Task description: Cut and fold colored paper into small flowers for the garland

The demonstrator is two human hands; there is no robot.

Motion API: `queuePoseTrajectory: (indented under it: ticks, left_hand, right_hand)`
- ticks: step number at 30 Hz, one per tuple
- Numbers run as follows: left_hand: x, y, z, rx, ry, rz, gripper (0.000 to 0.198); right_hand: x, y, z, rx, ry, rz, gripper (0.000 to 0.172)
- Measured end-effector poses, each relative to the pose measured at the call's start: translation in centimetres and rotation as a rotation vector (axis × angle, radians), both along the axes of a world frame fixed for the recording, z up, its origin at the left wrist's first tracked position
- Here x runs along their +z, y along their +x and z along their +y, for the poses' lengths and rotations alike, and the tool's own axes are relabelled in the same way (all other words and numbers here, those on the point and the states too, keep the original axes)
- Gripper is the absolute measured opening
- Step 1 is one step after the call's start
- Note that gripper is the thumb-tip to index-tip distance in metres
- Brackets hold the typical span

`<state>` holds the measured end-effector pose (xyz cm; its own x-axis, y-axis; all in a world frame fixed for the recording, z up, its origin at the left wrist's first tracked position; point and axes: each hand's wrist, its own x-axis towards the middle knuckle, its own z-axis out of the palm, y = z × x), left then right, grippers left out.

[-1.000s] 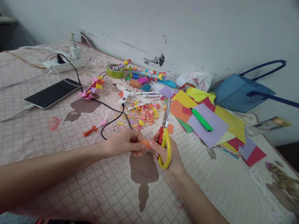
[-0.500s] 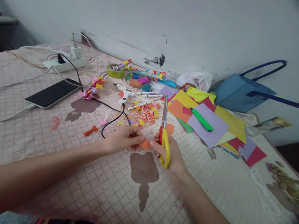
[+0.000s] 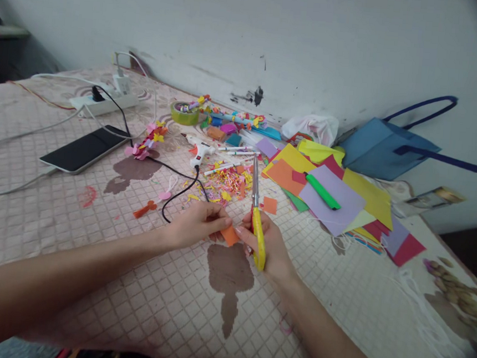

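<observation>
A small orange piece of paper (image 3: 229, 235) is pinched between the thumb and fingers of my left hand (image 3: 200, 224). My right hand (image 3: 273, 243) is closed around scissors (image 3: 260, 239) with yellow and red handles, their blades pointing away from me. The thumb and a fingertip of that hand also touch the right edge of the orange paper. Just beyond the scissors, another orange square (image 3: 270, 205) lies flat. A heap of pink, yellow and orange paper clippings (image 3: 234, 181) sits past my hands.
A white glue gun (image 3: 199, 149) with a black cord lies beyond my left hand. On the left are a tablet (image 3: 84, 149) and a power strip (image 3: 103, 102). Coloured sheets (image 3: 337, 193) with a green cutter (image 3: 323, 192) spread right, near a blue bag (image 3: 387, 147).
The scissors have tilted left, their tips shifting left and slightly down. The orange paper has turned in my fingers and shows more of its surface.
</observation>
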<state>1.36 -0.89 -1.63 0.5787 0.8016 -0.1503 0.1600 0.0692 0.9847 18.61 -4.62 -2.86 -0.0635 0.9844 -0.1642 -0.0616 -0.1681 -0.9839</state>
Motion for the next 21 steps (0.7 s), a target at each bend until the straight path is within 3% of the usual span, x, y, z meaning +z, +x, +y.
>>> queuePoseTrajectory:
  ticks: [5, 11, 15, 21]
  left_hand:
    - [-0.14, 0.22, -0.05, -0.055, -0.173, -0.09, 0.022]
    - [0.09, 0.24, -0.03, 0.056, -0.221, -0.099, 0.023]
    - [0.05, 0.27, -0.14, 0.074, -0.258, -0.132, 0.022]
    - [0.26, -0.1, 0.44, 0.135, -0.401, -0.25, 0.019]
  right_hand:
    - [0.03, -0.16, -0.09, -0.108, 0.027, 0.012, 0.031]
    - [0.52, -0.57, -0.35, -0.038, 0.023, 0.022, 0.031]
    - [0.57, -0.79, -0.43, -0.086, 0.018, 0.023, 0.036]
    - [0.49, -0.72, -0.78, 0.022, 0.05, 0.204, 0.032]
